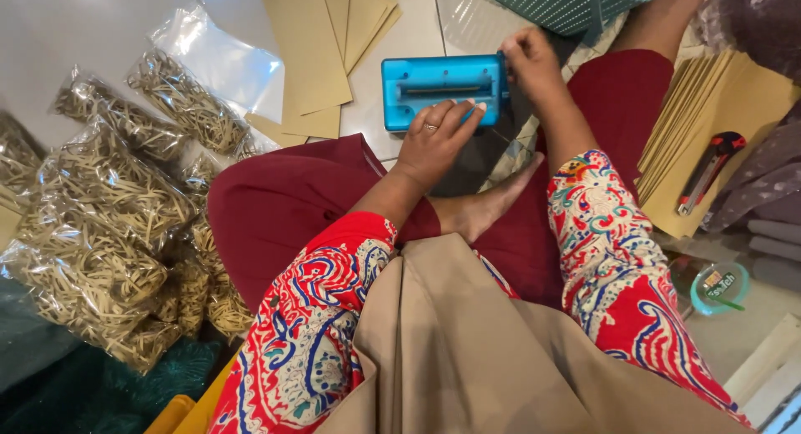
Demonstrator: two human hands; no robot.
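Clear bulging bags of tan strips [108,225], left floor
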